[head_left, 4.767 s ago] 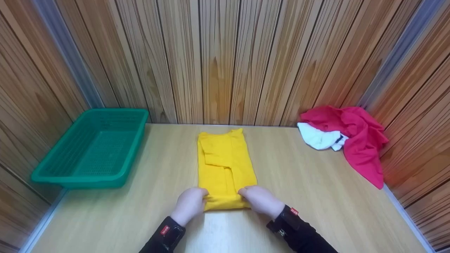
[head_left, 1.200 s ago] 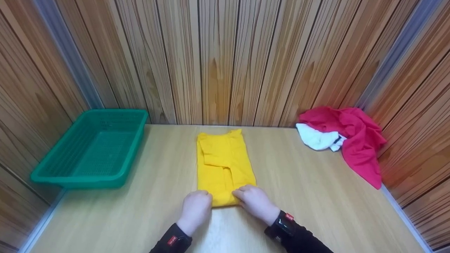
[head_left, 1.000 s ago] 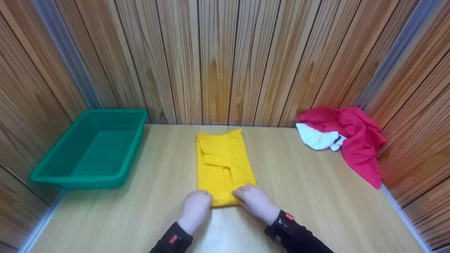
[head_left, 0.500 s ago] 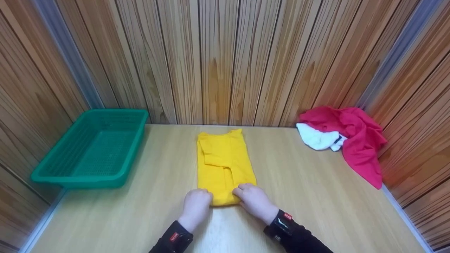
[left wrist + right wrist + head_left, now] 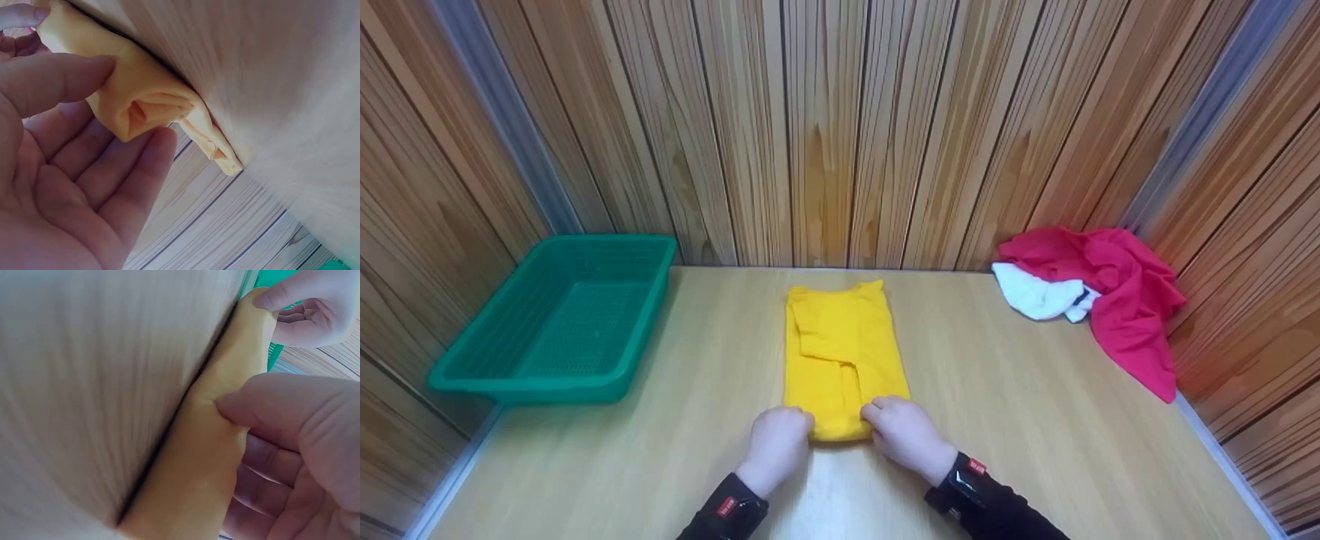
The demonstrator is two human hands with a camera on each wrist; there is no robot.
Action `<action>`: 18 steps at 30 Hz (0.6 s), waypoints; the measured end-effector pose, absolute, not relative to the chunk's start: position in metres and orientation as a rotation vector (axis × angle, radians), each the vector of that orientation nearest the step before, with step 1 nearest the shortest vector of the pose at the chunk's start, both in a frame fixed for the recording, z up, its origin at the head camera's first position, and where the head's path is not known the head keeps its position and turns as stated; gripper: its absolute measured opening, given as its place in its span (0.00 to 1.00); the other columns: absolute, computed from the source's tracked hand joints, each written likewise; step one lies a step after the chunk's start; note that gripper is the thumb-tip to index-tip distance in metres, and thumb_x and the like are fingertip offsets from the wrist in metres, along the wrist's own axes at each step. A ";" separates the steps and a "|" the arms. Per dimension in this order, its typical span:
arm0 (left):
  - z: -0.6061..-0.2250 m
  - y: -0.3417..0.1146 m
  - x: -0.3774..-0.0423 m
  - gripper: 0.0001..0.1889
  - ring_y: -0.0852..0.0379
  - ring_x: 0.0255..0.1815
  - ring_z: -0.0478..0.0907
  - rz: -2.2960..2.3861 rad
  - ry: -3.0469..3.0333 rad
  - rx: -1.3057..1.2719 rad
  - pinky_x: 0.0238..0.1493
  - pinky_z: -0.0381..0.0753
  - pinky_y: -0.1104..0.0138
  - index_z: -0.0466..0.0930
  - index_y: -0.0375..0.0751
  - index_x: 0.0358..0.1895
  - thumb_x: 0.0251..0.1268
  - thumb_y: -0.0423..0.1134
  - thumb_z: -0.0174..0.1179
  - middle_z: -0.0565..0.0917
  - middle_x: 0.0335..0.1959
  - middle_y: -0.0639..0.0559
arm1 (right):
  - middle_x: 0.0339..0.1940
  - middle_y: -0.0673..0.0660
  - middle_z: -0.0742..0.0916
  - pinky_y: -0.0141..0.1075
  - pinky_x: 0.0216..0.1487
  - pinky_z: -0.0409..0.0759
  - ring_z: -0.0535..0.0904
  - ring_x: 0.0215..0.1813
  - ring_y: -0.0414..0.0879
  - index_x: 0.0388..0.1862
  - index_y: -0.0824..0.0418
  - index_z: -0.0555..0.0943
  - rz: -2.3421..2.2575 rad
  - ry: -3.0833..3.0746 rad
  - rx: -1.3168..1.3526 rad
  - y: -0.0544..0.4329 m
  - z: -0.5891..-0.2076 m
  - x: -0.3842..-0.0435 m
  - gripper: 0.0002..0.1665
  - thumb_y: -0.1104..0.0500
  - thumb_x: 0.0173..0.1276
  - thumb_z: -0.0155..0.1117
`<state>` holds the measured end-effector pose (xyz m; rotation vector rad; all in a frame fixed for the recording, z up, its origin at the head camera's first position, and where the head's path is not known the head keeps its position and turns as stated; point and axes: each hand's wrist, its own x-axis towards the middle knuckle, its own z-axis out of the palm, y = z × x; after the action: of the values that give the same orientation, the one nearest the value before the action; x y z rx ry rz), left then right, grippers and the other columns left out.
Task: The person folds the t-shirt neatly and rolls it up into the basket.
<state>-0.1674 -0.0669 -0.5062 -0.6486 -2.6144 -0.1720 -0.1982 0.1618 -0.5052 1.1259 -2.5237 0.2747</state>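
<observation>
A yellow shirt (image 5: 829, 326), folded into a long rectangle with a sleeve laid across it, lies on the tabletop in the middle of the head view. My left hand (image 5: 778, 444) pinches the left part of its near edge, which is rolled over into a thick fold. On the right part of that edge, my right hand (image 5: 909, 435) pinches the cloth too. The left wrist view shows the thumb on top of the fold (image 5: 140, 79) and the fingers beneath. In the right wrist view, the right thumb presses into the yellow cloth (image 5: 191, 461), fingers behind it.
At the left stands a green plastic basket (image 5: 529, 390) with perforated walls. A crumpled red cloth (image 5: 1136, 300) and a white cloth (image 5: 1039, 292) lie in a heap at the back right. Wood-panelled walls (image 5: 825, 135) bound the tabletop (image 5: 997, 360).
Since the earliest frame, both hands have come closer together along the near edge. In the last half second, the shirt has shifted slightly to the right and towards me.
</observation>
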 end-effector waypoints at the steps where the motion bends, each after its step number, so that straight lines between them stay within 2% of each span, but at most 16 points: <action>1: -0.506 -0.067 -0.167 0.10 0.51 0.17 0.73 -0.200 -2.623 -0.653 0.19 0.70 0.60 0.75 0.44 0.17 0.37 0.24 0.60 0.74 0.15 0.52 | 0.26 0.52 0.81 0.40 0.29 0.76 0.78 0.28 0.48 0.31 0.59 0.79 0.274 -2.515 1.126 0.162 -0.505 -0.197 0.12 0.69 0.48 0.70; 7: -0.504 -0.070 -0.166 0.10 0.51 0.17 0.74 -0.365 -2.676 -0.671 0.20 0.71 0.60 0.71 0.44 0.18 0.39 0.25 0.60 0.74 0.15 0.53 | 0.24 0.53 0.81 0.40 0.29 0.76 0.78 0.27 0.49 0.31 0.60 0.78 0.291 -2.524 1.157 0.165 -0.504 -0.195 0.10 0.69 0.51 0.68; 13: -0.502 -0.072 -0.168 0.11 0.52 0.16 0.72 -0.452 -2.686 -0.672 0.20 0.70 0.61 0.70 0.45 0.18 0.42 0.26 0.61 0.72 0.14 0.55 | 0.26 0.53 0.83 0.41 0.33 0.78 0.80 0.29 0.49 0.33 0.61 0.79 0.333 -2.594 1.202 0.167 -0.498 -0.197 0.10 0.67 0.53 0.70; 18: -0.502 -0.073 -0.176 0.11 0.52 0.18 0.73 -0.500 -2.748 -0.647 0.22 0.72 0.61 0.72 0.45 0.20 0.47 0.26 0.62 0.72 0.15 0.55 | 0.30 0.56 0.86 0.42 0.37 0.80 0.83 0.33 0.51 0.37 0.62 0.81 0.349 -2.686 1.191 0.166 -0.495 -0.203 0.05 0.66 0.62 0.66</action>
<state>-0.1763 -0.0732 -0.5019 -0.6467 -2.7481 -0.5004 -0.2031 0.1661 -0.4950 1.1911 -2.6865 0.3495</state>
